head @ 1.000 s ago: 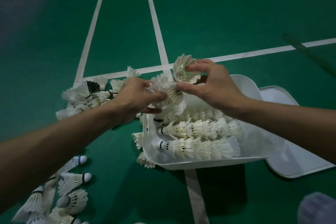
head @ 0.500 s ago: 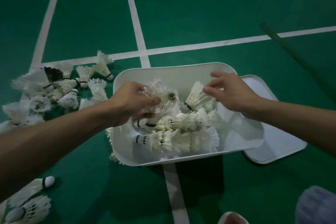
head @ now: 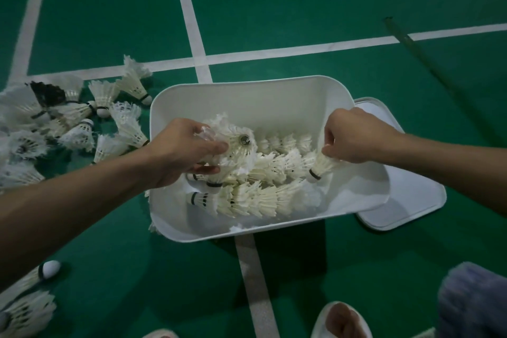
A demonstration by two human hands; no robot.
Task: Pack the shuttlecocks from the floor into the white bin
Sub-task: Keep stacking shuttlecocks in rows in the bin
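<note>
Both hands are over the white bin (head: 247, 101) now, which sits on the green court floor (head: 274, 8) right on top of a white court line (head: 189, 8). The left hand (head: 181, 151) is clamped round a feathered bundle (head: 238, 151) above the bin's left half, fingers and thumb wrapped about its skirt, the open feather end turned up at the camera. One shuttlecock or several nested together? Cannot tell from here. Over on the right, the right hand (head: 354, 134) has its fingers curled tight, pinching a single shuttlecock (head: 322, 166) by the feathers, cork tipped down and to the left, right at the right-hand end of the middle row.

Inside the bin lie nested rows (head: 260, 197) of shuttlecocks, running left to right along the bottom, corks to the left. And there's plenty not yet packed: a loose pile (head: 68, 118) lies on the floor just left of the bin, a dark-feathered one (head: 46, 92) among them. A few more shuttlecocks (head: 27, 307) lie at the bottom left, under the left forearm.

The lid (head: 411, 200) lies flat on the floor at the bin's right side, partly tucked beneath it. A foot in a white slipper (head: 340, 321) shows at the bottom edge
</note>
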